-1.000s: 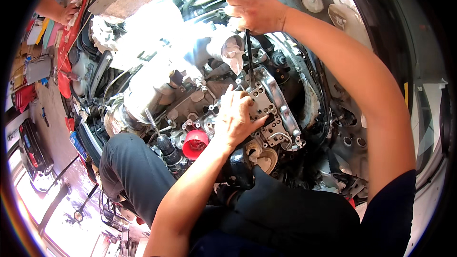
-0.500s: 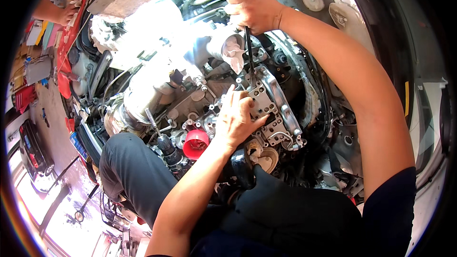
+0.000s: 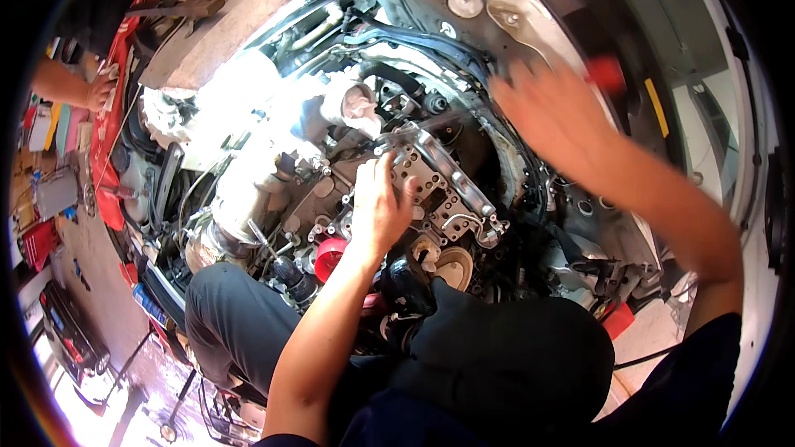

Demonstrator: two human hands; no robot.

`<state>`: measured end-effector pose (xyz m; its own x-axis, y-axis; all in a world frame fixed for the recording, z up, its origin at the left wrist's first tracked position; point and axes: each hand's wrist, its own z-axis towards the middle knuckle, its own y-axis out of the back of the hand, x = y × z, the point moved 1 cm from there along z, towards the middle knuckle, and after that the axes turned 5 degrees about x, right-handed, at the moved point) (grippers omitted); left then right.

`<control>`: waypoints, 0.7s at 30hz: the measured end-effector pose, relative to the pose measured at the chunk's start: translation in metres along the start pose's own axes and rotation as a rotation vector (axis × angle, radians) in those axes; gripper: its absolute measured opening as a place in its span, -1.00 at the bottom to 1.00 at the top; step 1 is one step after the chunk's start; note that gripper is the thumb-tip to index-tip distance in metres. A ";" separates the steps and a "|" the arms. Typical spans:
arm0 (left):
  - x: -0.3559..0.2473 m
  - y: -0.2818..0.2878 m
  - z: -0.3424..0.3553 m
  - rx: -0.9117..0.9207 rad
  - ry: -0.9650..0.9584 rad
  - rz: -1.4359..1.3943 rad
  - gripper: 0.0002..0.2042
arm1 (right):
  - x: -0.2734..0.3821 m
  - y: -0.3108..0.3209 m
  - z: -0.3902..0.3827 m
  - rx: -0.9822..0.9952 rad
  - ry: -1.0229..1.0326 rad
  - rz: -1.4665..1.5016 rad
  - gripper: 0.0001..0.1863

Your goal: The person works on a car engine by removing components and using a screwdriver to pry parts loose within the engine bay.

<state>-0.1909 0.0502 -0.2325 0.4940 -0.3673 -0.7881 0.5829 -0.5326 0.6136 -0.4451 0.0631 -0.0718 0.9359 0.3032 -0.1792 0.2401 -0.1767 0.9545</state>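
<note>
My left hand (image 3: 383,211) lies on a silvery metal block with many holes (image 3: 429,217) in the engine bay, fingers stretched upward and thumb apart, gripping nothing visible. My right hand (image 3: 553,116) is lifted to the right of the block and smeared by motion. Beyond it shows the blurred red handle (image 3: 609,74) of a long bar. A faint dark streak, likely its shaft, runs from the hand toward the block's upper end. The fingers' exact grip is hard to make out. Below my left hand's fingers sits a round red piece (image 3: 330,259).
A wide pipe mouth stuffed with crumpled white paper (image 3: 361,109) stands beyond the block. Bright light washes out the engine parts to the left. Another person's hand (image 3: 99,89) rests near the red car edge at far left. My dark-trousered knee (image 3: 236,306) is close by.
My right hand has swung right and toward me with the red-handled bar, which has tipped from upright to nearly level. The left hand stays on the block, its curled fingers now straighter. The view has shifted.
</note>
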 end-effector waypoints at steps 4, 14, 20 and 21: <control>-0.003 -0.002 0.016 0.085 0.103 0.100 -0.71 | 0.046 -0.013 -0.120 0.581 -0.285 0.326 -0.84; -0.011 -0.002 0.062 0.343 0.385 0.153 -0.57 | 0.112 -0.047 -0.149 0.490 -0.562 0.474 -0.77; -0.003 -0.009 0.054 0.283 0.357 0.182 -0.54 | 0.127 -0.042 -0.140 0.631 -0.695 0.775 -0.75; -0.005 -0.009 0.054 0.291 0.380 0.141 -0.54 | 0.129 -0.045 -0.140 0.590 -0.688 0.777 -0.75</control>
<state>-0.2337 0.0155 -0.2371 0.7870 -0.1762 -0.5912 0.3159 -0.7081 0.6315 -0.3714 0.2416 -0.1047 0.7818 -0.6085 0.1362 -0.5383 -0.5484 0.6399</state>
